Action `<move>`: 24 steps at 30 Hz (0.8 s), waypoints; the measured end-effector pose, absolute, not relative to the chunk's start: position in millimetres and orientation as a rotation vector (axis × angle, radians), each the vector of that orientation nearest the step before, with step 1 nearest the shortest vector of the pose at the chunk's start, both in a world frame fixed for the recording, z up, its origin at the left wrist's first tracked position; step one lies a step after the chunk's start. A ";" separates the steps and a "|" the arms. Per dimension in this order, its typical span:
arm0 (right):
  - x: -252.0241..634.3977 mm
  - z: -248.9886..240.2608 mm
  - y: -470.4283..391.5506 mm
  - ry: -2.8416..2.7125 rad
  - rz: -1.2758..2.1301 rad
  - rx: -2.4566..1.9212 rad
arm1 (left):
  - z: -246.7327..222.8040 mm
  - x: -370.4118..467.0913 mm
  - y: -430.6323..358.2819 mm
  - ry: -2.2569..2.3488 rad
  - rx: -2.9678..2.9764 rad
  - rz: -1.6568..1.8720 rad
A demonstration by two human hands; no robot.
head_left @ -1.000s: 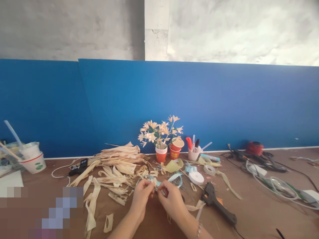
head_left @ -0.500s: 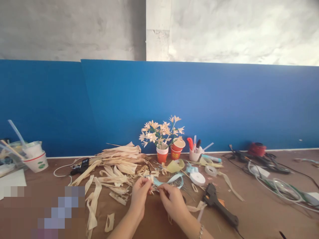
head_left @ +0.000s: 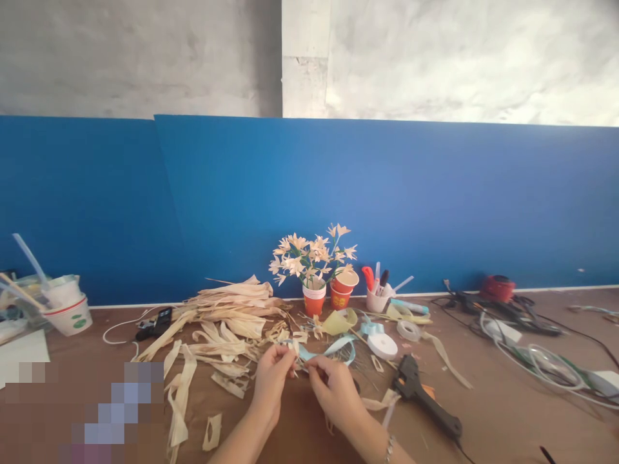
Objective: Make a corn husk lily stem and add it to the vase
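Observation:
My left hand (head_left: 273, 380) is closed, thumb against fingers, around a small pale husk flower (head_left: 294, 348) whose petals stick up past the fingertips. Close by on its right, my right hand (head_left: 333, 386) is pinched, fingertips together near the flower's lower end; whatever sits in that pinch is too small to make out. Behind both hands lies a light blue ribbon (head_left: 341, 348). Dried corn husks (head_left: 232, 309) are heaped beyond and left of my left hand. Pale husk flowers (head_left: 314, 251) on green stems stand in a stack of red and white paper cups (head_left: 314, 301).
On the right lie a black glue gun (head_left: 425, 396), a white ribbon roll (head_left: 383, 346) and a tape roll (head_left: 409, 331). A white cup (head_left: 377, 301) holds pens. Cables (head_left: 532, 367) sprawl at far right. A paper bowl (head_left: 70, 316) stands far left. A blue partition (head_left: 387, 206) closes the back.
The view has shifted very slightly. Both hands keep almost the same place and grip, and the things on the table lie as before.

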State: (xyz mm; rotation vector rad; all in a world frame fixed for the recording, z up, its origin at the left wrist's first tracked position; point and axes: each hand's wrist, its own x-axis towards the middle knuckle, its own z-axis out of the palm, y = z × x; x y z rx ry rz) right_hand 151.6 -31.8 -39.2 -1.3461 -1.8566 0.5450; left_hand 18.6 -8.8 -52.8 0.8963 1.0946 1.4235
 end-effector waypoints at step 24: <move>149.7 -35.8 -34.0 -1.865 0.598 -1.264 | -46.9 19.1 -12.7 1.180 1.013 1.447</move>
